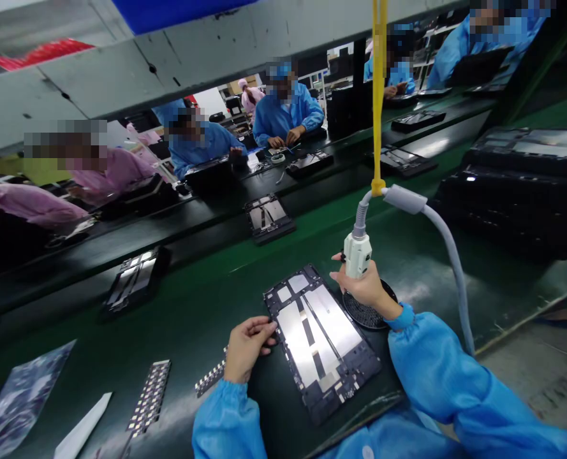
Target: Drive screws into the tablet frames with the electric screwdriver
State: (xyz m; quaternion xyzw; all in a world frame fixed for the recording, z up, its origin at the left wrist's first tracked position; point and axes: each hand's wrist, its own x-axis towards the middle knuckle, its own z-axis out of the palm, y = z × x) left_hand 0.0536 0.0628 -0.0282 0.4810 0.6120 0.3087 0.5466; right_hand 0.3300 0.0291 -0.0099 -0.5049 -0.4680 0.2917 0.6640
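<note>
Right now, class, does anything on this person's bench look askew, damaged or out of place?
Nothing looks damaged or spilled. The open tablet chassis lies at an angle to the bench edge, steadied by the left hand; the right hand grips the hanging electric screwdriver. Two component strips lie loose at left.

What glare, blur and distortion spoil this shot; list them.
Head view: overhead light glares off the silver plates of the tablet frame steadied by the left hand and off the green bench; straight bench edges bow from wide-angle distortion; the right hand gripping the screwdriver is sharp; co-workers' faces are pixelated; the far left sinks into shadow.
</note>
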